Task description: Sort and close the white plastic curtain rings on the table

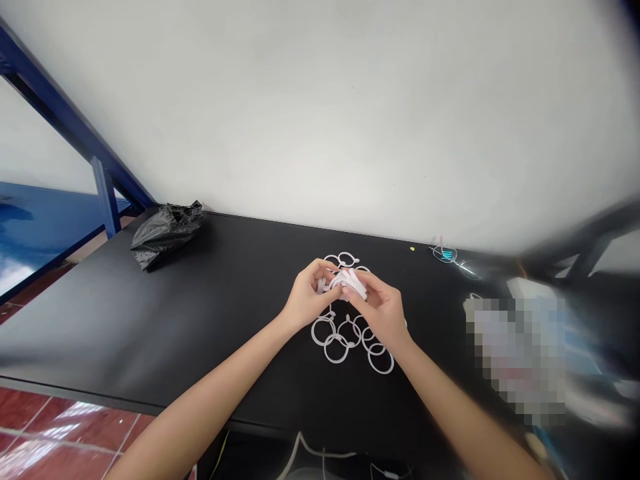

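My left hand [311,290] and my right hand [383,303] meet over the table, fingers closed around a small bunch of white plastic rings [350,283]. The thumbs press at the front of the bunch. Fingers partly hide it, so how the rings lie together is hard to make out. Below and behind my hands, several loose white rings [336,349] lie flat on the black table, some overlapping. A few of them show a small knob or tab on the rim.
A crumpled black plastic bag [167,230] sits at the table's [240,293] back left. Thin wire with turquoise strands [445,253] lies near the wall. Blurred and pixelated items [520,360] occupy the right side. A blue metal frame [75,123] rises at left.
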The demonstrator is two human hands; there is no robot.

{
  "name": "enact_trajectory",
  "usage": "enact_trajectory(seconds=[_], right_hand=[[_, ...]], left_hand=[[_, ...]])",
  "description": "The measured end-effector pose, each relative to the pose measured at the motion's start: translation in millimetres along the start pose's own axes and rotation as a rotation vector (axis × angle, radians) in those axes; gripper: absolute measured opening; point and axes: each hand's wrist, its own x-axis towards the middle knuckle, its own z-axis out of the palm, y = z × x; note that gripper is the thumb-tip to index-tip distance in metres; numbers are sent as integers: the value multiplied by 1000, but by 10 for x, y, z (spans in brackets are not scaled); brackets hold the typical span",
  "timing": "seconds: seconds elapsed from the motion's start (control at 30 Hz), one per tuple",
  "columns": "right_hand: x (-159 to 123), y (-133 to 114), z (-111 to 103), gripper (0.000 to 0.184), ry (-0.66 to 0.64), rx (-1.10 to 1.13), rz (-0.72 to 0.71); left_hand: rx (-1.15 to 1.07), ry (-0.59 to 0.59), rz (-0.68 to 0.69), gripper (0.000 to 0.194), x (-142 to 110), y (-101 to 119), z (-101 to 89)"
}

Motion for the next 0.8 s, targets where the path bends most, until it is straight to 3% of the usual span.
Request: enact_trajectory(seconds=[0.13,0.3,0.47,0.53,0.6,0.8], right_hand=[[-6,53,-8,28,9,50,41],[-10,78,-4,22,19,39,201],[-7,102,-11,20,44,15,240],[4,85,-29,20,66,-4,230],[16,48,-51,22,56,-31,223],[65,-56,-148,27,-63,-159,311]], left_hand=[[-65,47,-2,23,13,19,-36],[-7,33,-14,31,-18,51,-33],[471,127,142,28,-63,182,-36],[569,167,170,26,-69,233,-56],[471,143,95,27,-63,266,-81],[-217,18,-257,49,-11,321,-147]])
